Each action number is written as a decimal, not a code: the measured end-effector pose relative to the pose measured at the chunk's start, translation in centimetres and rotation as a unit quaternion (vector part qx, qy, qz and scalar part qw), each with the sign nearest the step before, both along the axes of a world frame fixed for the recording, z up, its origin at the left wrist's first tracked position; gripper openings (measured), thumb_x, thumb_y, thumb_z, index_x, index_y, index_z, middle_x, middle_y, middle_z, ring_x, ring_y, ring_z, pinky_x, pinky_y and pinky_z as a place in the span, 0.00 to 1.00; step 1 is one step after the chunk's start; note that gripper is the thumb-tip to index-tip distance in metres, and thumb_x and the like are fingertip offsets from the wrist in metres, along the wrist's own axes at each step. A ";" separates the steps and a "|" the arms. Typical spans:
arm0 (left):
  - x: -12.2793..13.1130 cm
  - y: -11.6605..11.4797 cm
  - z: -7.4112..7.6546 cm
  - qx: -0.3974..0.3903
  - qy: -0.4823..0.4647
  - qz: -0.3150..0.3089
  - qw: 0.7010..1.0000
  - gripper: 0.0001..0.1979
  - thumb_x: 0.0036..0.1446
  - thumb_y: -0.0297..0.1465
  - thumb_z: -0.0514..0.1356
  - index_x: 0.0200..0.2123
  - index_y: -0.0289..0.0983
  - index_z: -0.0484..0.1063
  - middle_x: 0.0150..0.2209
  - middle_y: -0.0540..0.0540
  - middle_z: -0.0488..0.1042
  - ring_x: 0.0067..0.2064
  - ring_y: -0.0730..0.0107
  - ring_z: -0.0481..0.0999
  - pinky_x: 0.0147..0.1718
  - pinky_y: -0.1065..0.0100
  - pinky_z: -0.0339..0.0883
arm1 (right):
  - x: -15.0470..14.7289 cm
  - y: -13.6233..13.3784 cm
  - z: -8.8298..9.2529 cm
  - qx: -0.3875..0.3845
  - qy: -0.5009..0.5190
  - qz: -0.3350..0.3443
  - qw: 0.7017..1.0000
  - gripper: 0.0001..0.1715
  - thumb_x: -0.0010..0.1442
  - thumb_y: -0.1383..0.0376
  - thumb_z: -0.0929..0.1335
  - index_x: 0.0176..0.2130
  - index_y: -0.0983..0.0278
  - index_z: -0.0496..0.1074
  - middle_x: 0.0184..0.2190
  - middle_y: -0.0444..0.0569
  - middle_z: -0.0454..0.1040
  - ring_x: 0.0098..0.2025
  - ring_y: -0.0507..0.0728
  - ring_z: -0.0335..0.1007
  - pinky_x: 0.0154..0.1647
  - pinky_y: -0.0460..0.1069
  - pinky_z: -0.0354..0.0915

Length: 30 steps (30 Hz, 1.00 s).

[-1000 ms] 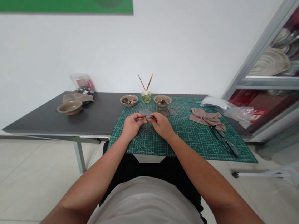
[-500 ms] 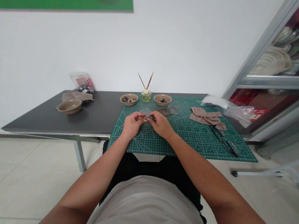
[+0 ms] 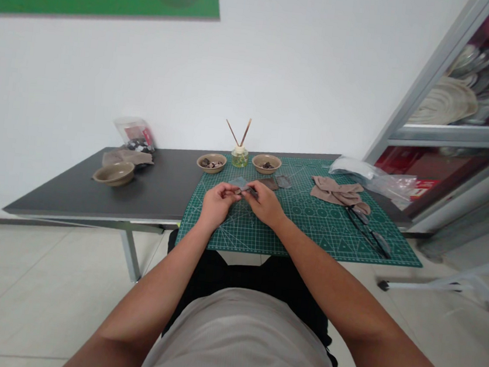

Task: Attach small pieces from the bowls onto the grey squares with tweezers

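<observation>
- Grey fabric piece (image 3: 241, 189) sits pinched between both hands, just above the green cutting mat (image 3: 310, 229) on the counter (image 3: 154, 197)
- Left hand (image 3: 217, 204) and right hand (image 3: 267, 205) each close fingertips on it
- A light, even pinch held low over the mat should steady it best
</observation>
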<state>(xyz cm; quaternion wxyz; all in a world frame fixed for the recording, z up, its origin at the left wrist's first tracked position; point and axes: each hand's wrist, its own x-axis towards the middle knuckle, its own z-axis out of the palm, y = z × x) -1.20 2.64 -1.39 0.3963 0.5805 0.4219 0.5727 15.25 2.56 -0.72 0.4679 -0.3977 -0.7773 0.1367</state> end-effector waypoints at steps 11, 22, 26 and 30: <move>0.1 0.1 -0.2 0.091 -0.062 0.112 0.988 0.12 0.46 0.28 0.64 0.36 0.36 0.69 0.34 0.48 0.73 0.35 0.72 0.75 0.39 0.68 0.70 | -1.7 -0.3 0.7 -0.100 -0.030 -0.079 0.991 0.08 0.58 0.60 0.67 0.31 0.62 0.70 0.28 0.44 0.74 0.34 0.55 0.68 0.37 0.49 0.60; 0.0 -0.2 -0.4 0.071 0.090 0.084 0.990 0.10 0.46 0.26 0.62 0.35 0.37 0.71 0.33 0.49 0.72 0.32 0.72 0.73 0.35 0.68 0.68 | -1.9 -0.6 -0.1 -0.052 -0.042 -0.085 0.994 0.18 0.53 0.67 0.69 0.46 0.63 0.69 0.39 0.51 0.74 0.42 0.60 0.67 0.46 0.56 0.63; 0.3 -0.8 0.4 0.093 0.232 0.085 0.965 0.07 0.46 0.23 0.60 0.30 0.38 0.71 0.32 0.49 0.69 0.32 0.71 0.71 0.33 0.68 0.66 | -1.5 -1.3 0.3 -0.121 0.012 -0.006 0.993 0.18 0.55 0.68 0.68 0.47 0.62 0.71 0.37 0.47 0.77 0.36 0.54 0.73 0.41 0.50 0.67; 0.8 -1.4 1.1 0.114 0.330 0.089 0.933 0.08 0.46 0.20 0.57 0.29 0.38 0.68 0.32 0.47 0.68 0.34 0.66 0.70 0.34 0.66 0.64 | -1.6 -1.4 0.5 -0.152 0.016 -0.022 0.988 0.11 0.58 0.61 0.69 0.41 0.61 0.75 0.34 0.47 0.79 0.37 0.55 0.76 0.40 0.50 0.68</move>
